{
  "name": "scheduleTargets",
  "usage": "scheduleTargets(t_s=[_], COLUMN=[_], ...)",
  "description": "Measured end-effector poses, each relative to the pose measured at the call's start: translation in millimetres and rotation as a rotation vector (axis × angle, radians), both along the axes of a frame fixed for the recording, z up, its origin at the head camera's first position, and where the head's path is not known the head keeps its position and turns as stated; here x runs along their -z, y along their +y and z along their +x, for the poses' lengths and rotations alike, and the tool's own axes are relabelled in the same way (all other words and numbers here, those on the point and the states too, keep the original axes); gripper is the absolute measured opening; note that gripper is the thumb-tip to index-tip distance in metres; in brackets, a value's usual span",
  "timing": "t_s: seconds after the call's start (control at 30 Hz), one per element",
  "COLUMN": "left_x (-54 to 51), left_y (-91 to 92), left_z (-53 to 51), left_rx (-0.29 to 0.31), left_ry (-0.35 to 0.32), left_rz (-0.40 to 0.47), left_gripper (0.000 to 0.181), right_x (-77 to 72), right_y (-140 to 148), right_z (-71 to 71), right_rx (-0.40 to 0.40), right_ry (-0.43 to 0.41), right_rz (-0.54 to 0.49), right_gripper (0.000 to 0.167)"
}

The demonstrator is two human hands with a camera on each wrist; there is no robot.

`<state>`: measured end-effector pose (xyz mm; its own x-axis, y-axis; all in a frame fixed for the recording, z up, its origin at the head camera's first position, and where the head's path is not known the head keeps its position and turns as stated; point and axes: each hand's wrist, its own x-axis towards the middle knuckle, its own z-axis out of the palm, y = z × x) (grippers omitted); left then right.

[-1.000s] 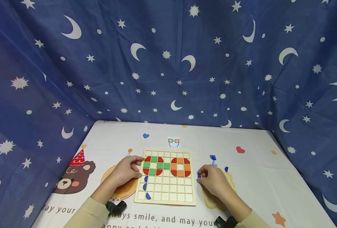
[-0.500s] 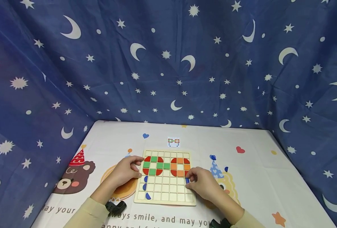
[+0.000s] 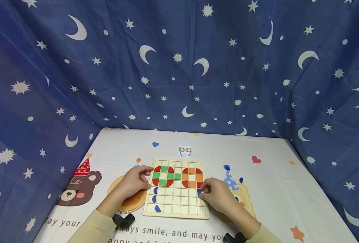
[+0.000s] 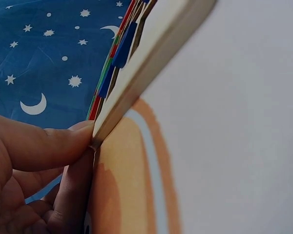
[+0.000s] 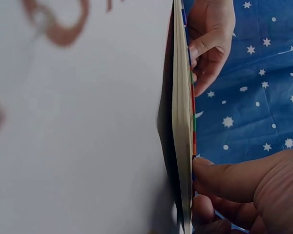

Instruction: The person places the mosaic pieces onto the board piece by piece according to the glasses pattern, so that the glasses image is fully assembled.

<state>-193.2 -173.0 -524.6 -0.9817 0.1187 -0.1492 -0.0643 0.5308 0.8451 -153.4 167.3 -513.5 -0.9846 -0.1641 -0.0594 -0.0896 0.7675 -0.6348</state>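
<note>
My left hand [image 3: 132,182] touches the left edge of a pale wooden grid board [image 3: 174,216] with its thumb and index finger. In the left wrist view its thumb [image 4: 63,146] presses against the board's edge. The right hand [image 3: 220,195] pinches a small blue curved tile [image 3: 199,192] over a cell at the board's right side, under the red and orange tiles. The fingers cover part of that tile. Red, green and orange tiles make two rings joined by a green square [image 3: 177,177]. Several blue tiles line the left column, the lowest blue tile [image 3: 157,208] tilted.
A small pattern card [image 3: 185,151] lies behind the board. Another blue tile [image 3: 241,180] is on the white printed tablecloth [image 3: 270,189], beyond the right hand. A blue curtain [image 3: 167,81] with stars and moons surrounds the table.
My right hand has moved left from beside the board onto its right column, carrying the blue tile, and then shifted slightly there. The left hand has stayed at the board's left edge.
</note>
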Motion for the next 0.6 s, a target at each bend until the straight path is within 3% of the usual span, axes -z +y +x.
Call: scheduleTargets(t_s=[0.27,0.6], left_x=[1.4,1.3], left_y=[-0.2,-0.4], left_z=[-1.5,-1.1], left_rx=[-0.003,0.004], left_ry=[-0.001,0.01], left_rz=[-0.005,0.0], left_gripper=[0.062,0.061], right_x=[0.1,-4.2], right_y=[-1.3,4.4], right_z=[-1.9,-8.8], right_rx=[-0.009,0.079], right_ry=[0.004,0.0], right_rz=[-0.003,-0.015], right_gripper=[0.024,0.02])
